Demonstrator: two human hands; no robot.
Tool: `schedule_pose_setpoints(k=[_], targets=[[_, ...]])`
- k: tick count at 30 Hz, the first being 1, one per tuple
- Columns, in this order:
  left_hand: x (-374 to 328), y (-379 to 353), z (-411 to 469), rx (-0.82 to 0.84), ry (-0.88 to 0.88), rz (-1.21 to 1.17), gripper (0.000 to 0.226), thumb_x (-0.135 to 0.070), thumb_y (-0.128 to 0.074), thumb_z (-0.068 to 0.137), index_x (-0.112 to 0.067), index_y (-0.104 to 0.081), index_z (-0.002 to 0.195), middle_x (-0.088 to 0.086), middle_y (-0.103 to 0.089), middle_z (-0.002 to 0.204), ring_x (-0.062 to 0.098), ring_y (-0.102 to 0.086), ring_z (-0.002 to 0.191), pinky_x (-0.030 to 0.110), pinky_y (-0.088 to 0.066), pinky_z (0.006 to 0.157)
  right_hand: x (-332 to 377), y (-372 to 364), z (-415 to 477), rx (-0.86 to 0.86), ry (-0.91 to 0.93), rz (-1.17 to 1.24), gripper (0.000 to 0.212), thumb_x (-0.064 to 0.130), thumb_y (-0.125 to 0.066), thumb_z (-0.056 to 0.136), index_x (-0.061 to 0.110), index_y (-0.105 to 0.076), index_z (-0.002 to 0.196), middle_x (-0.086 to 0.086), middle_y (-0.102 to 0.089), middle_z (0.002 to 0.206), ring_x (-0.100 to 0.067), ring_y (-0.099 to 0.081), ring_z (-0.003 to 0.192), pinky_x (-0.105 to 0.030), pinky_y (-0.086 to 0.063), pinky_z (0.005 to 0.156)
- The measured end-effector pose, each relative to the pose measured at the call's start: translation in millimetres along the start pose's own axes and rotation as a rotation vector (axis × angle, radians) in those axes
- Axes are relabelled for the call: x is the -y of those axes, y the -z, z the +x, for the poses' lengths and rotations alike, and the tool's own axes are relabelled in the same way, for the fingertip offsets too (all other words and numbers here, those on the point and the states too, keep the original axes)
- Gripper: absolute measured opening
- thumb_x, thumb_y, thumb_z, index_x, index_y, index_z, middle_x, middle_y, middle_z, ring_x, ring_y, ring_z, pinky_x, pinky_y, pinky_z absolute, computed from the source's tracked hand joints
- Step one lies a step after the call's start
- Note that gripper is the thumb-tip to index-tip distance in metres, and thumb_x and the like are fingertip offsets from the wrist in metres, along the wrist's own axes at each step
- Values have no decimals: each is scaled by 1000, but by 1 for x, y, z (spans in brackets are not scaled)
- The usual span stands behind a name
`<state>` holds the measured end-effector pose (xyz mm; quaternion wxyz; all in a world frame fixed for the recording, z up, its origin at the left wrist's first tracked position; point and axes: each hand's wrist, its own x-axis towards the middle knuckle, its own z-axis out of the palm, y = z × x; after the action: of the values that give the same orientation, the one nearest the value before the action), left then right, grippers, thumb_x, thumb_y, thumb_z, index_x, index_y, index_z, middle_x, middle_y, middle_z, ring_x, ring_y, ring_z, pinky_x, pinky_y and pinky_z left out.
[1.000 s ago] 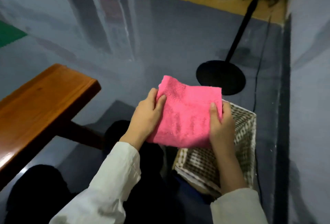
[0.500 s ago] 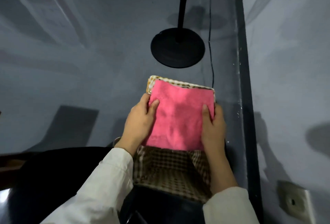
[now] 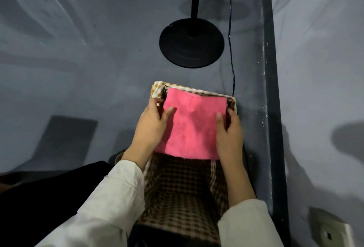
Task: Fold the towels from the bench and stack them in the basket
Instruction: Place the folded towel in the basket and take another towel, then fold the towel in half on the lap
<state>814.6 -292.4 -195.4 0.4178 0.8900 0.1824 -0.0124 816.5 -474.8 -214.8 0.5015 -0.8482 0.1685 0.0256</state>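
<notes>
Fingers [image 3: 169,111] of both hands pinch the folded pink towel [image 3: 194,128] at its side edges.
The left hand [image 3: 152,126] and right hand [image 3: 229,134] hold it flat, thumbs on top, over the far end of the checked basket [image 3: 157,87], which stands on the grey floor [image 3: 98,89] near a black stand base [image 3: 191,42].

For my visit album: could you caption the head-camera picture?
Left hand and right hand hold a folded pink towel over the checked basket near a black stand base.
</notes>
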Motion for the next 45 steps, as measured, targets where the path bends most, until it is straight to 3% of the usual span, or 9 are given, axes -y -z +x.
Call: schedule_pose_setpoints(k=[3, 7, 16, 20, 25, 27, 33, 39, 45], targets=[[9, -1, 1, 7, -39, 121, 34, -33, -51, 96, -11, -50, 121, 11, -60, 115, 29, -56, 105, 37, -44, 84, -6, 1, 0, 13, 33, -87, 40, 33, -47, 98, 15, -51, 133, -6, -47, 136, -19, -52, 117, -35, -43, 100], [9, 1, -8, 31, -92, 295, 26, -31, -45, 99, -12, -55, 113, 11, -60, 111, 30, -56, 98, 39, -45, 76, -7, 2, -6, 42, 66, -165, 26, 26, -47, 98, 13, -60, 116, -5, -58, 117, -15, -55, 99, -35, -47, 93], [-2, 35, -36, 21, -172, 444, 28, -34, -40, 99, -16, -57, 112, 7, -61, 107, 30, -58, 96, 38, -47, 71, 29, 4, -33, 119, 233, -338, 20, 22, -47, 98, 12, -61, 108, 1, -59, 104, -11, -51, 92, -22, -39, 80], [5, 74, -53, 12, -185, 484, 25, -34, -40, 99, -17, -56, 107, 6, -62, 105, 29, -58, 95, 31, -35, 64, 58, -6, -56, 202, 336, -372, 22, 23, -46, 98, 11, -61, 109, -3, -60, 107, -15, -54, 95, -26, -42, 81], [29, 150, -91, -63, -125, 543, 24, -36, -42, 98, -18, -56, 107, 6, -64, 108, 30, -60, 99, 34, -43, 73, 102, -49, -104, 275, 547, -340, 21, 22, -45, 96, 9, -61, 92, -7, -60, 93, -25, -56, 89, -34, -40, 79], [45, 180, -109, -120, -86, 547, 24, -37, -42, 98, -18, -55, 105, 4, -64, 108, 29, -60, 99, 34, -45, 74, 119, -69, -125, 295, 627, -320, 23, 23, -45, 93, 8, -62, 88, -9, -59, 87, -28, -57, 84, -38, -43, 77], [107, 279, -200, -305, 154, 548, 24, -37, -39, 99, -17, -52, 104, 4, -62, 108, 28, -61, 99, 37, -48, 74, 179, -147, -219, 587, 872, -363, 14, 17, -51, 95, 8, -63, 96, -13, -60, 97, -34, -57, 94, -43, -44, 85], [170, 350, -327, -574, 472, 509, 26, -37, -40, 99, -19, -55, 110, 1, -63, 106, 26, -61, 94, 35, -48, 71, 217, -215, -344, 926, 1177, -389, 21, 24, -44, 99, 12, -60, 106, -2, -58, 104, -21, -57, 96, -30, -41, 77], [210, 376, -452, -794, 782, 442, 22, -34, -45, 97, -18, -58, 105, 5, -65, 109, 30, -62, 97, 40, -49, 77, 218, -247, -475, 1212, 1370, -392, 24, 29, -40, 101, 17, -57, 112, 3, -56, 111, -16, -55, 102, -34, -48, 84]])
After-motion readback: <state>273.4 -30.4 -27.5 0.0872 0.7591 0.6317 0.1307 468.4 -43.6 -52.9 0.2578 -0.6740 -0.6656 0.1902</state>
